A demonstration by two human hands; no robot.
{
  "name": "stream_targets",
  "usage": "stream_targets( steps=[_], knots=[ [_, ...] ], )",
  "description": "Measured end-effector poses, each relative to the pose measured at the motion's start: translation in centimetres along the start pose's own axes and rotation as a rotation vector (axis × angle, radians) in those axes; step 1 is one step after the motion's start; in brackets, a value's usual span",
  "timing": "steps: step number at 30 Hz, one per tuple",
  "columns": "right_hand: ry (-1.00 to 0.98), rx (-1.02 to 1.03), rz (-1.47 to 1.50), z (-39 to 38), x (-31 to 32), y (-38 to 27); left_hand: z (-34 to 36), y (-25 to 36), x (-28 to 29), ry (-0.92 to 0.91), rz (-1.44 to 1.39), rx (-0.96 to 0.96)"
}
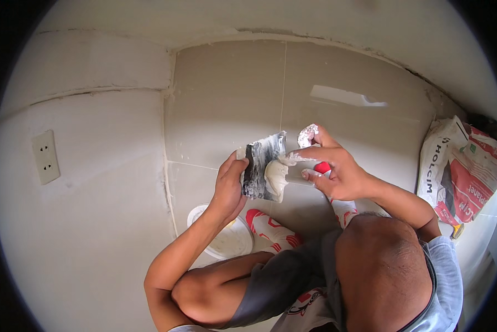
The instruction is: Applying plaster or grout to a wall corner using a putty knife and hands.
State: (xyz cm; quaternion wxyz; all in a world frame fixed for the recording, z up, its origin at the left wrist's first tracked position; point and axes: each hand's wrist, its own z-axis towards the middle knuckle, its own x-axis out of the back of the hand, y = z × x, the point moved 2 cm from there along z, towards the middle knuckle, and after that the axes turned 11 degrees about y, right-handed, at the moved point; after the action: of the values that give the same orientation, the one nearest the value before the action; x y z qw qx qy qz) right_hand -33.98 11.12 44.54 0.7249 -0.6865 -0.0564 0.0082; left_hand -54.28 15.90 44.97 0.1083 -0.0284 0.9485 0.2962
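My left hand [229,185] is closed round one edge of a flat, dark putty blade [257,157] streaked with white. A thick lump of white putty [276,176] sits on the blade's right side. My right hand [339,169] is just right of it, fingers spread and smeared with white paste. One of its fingertips reaches the putty's upper edge. Below my left forearm stands a round white bucket [246,235], partly hidden by the arm, with whitish material inside.
Large beige tiles [221,94] lie in front of me. On the left wall is a socket plate [46,157]. A red and white cement bag [461,171] rests at the right, with a small yellow item [457,231] beside it. My red and white socks [268,227] show below the blade.
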Motion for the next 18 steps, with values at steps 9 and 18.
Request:
stream_targets(
  steps=[9,18],
  knots=[
    [0.013,0.157,-0.088,0.5,0.3,-0.7,-0.2,0.2,-0.1,-0.008,-0.051,-0.008],
    [0.214,0.431,-0.506,0.2,0.5,0.4,-0.6,1.0,-0.1,0.020,-0.002,-0.052]
  ],
)
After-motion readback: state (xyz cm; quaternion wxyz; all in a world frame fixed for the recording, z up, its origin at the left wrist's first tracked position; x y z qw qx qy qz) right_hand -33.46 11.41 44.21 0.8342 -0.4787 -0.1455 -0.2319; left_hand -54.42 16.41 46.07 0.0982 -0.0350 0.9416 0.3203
